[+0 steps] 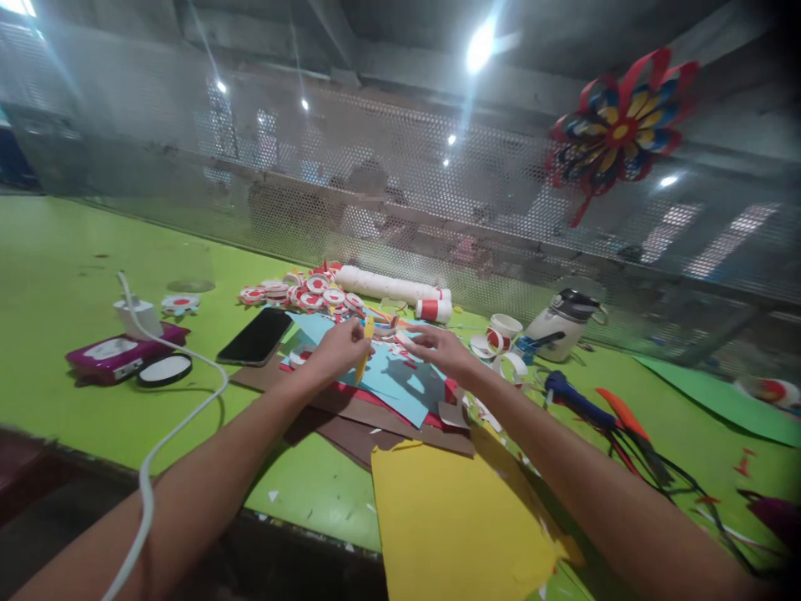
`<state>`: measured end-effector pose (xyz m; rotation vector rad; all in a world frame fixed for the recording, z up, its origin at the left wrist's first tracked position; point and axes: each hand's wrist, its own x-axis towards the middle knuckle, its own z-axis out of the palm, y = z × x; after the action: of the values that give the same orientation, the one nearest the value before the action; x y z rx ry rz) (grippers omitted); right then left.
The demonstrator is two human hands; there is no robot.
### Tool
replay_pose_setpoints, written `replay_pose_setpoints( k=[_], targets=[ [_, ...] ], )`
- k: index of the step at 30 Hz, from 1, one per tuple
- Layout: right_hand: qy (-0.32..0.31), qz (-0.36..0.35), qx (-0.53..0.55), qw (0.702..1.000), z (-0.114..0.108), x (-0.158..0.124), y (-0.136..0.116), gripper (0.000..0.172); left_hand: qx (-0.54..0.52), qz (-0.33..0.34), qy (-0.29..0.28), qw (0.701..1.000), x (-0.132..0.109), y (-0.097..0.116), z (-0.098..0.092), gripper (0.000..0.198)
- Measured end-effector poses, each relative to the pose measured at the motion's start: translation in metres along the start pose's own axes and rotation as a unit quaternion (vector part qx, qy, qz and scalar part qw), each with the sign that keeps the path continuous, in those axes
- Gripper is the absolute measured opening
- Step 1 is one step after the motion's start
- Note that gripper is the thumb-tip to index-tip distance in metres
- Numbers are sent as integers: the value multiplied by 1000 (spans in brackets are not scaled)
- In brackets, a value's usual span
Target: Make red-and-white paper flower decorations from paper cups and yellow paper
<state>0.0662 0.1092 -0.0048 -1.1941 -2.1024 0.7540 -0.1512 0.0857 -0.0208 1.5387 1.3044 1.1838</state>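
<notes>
My left hand (343, 346) is closed on a yellow paper strip (365, 349), which stands upright between thumb and fingers. Across from it, my right hand (441, 349) hovers low over light-blue paper sheets (400, 392), fingers stretched out and apart. Small red and white paper scraps (404, 359) lie under its fingertips; whether the fingers touch one is unclear. Brown sheets (400, 430) and some red paper lie beneath the blue ones. Nearer to me, a yellow paper sheet (456, 517) hangs past the table edge.
Behind my hands are a pile of red-and-white paper-cup discs (313, 292) and stacked white cups (388, 284). Phone (255, 336), purple box (118, 355) and white cable (188, 409) lie left. Right are cut cup rings (510, 367), a bottle (563, 325) and blue-handled tool (579, 399).
</notes>
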Motion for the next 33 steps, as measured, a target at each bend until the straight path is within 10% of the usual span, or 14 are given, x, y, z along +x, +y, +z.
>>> replay_pose_setpoints(
  k=[4, 14, 22, 33],
  targets=[
    [-29, 45, 151, 987, -19, -33, -3, 46, -48, 3, -33, 998, -9, 10, 5, 14],
    [-32, 164, 517, 839, -24, -84, -10, 24, -202, -85, -165, 962, -25, 17, 16, 20],
    [-35, 155, 549, 820, -8, -95, -6, 22, -304, -102, -218, 922, -36, 25, 27, 14],
    [-54, 65, 525, 847, 13, -100, -22, 30, -277, -48, -201, 938, -46, 31, 36, 19]
  ],
)
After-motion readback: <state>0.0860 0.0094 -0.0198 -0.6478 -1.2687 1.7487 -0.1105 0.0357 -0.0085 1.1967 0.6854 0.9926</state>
